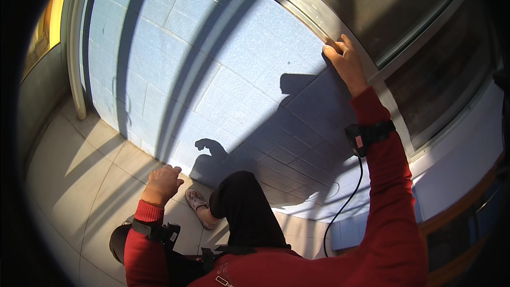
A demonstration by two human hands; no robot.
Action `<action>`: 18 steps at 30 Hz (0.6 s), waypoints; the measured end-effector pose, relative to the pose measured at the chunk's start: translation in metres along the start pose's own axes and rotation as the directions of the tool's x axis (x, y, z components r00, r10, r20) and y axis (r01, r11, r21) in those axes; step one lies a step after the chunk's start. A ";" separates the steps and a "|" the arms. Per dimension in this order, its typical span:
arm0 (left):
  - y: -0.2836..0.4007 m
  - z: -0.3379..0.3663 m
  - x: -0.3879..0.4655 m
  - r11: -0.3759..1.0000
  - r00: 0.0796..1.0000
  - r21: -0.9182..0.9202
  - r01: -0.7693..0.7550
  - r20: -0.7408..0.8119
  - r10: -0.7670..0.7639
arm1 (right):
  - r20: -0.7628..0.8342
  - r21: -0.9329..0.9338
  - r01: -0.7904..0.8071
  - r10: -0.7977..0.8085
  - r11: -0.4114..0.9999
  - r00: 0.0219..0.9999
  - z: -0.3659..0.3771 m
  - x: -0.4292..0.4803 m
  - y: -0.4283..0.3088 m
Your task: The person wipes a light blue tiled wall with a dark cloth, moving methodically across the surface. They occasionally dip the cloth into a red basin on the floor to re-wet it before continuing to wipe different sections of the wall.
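My right hand (346, 63) is raised to the lower edge of a metal window frame (306, 12), its fingers bent against that edge. A small brownish patch shows at the fingertips; whether it is a held thing or part of the frame is unclear. Below the frame is a wall of light-blue tiles (243, 83). My left hand (162, 183) hangs over the tiled floor (101, 183), near the foot of the wall. Its fingers are loosely curled, the thumb stands apart, and nothing shows in it.
A pale vertical pipe (75, 56) runs down at the left, beside a low wall (44, 75). Window glass (382, 4) fills the upper right. A black cable (350, 199) hangs from the device (360, 139) on my right forearm. My knee (243, 199) is close to the tiles.
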State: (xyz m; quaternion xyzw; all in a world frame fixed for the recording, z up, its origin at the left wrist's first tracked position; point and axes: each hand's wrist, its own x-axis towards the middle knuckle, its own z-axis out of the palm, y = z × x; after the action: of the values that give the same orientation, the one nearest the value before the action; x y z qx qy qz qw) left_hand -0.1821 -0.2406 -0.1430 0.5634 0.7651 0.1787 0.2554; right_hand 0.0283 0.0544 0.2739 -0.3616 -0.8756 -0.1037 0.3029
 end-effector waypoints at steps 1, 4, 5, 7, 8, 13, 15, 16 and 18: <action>0.000 0.000 -0.001 1.000 1.000 -0.013 0.005 -0.003 -0.005 | 0.007 0.020 -0.002 0.002 1.000 1.000 0.000 0.000 0.000; 0.001 -0.002 -0.002 1.000 1.000 -0.022 0.017 -0.015 -0.017 | 0.029 0.077 0.036 -0.038 0.996 0.999 0.001 0.000 0.001; 0.001 -0.002 -0.002 1.000 1.000 -0.014 0.006 -0.017 -0.006 | 0.028 0.089 0.033 -0.035 0.996 0.999 0.001 0.000 0.002; 0.001 -0.002 -0.002 1.000 1.000 -0.005 0.003 -0.018 -0.003 | 0.017 0.092 0.022 -0.023 0.995 1.000 0.002 0.001 0.004; 0.001 -0.002 -0.002 1.000 1.000 -0.004 -0.009 -0.020 0.009 | 0.008 0.085 0.013 -0.014 0.996 1.000 0.002 0.002 0.004; 0.000 0.001 -0.001 0.999 0.999 -0.025 -0.023 -0.045 0.022 | 0.037 0.073 0.058 -0.061 0.996 0.997 0.000 0.001 0.008; 0.001 0.002 0.000 1.000 0.999 0.002 -0.028 -0.028 0.028 | 0.014 0.036 0.168 -0.168 0.985 0.986 -0.001 -0.006 0.010; 0.001 0.002 0.000 1.000 0.999 0.010 -0.007 -0.045 0.008 | -0.016 -0.019 0.265 -0.265 0.964 0.964 0.000 -0.011 0.011; 0.005 0.004 0.000 0.991 0.991 0.117 -0.067 -0.108 0.080 | -0.124 -0.109 0.500 -0.511 0.859 0.851 0.005 -0.022 0.010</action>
State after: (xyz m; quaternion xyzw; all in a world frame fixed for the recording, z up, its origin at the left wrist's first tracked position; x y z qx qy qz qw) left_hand -0.1757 -0.2390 -0.1437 0.5938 0.7659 0.1757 0.1727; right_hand 0.0454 0.0510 0.2557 -0.1206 -0.9105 -0.2380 0.3159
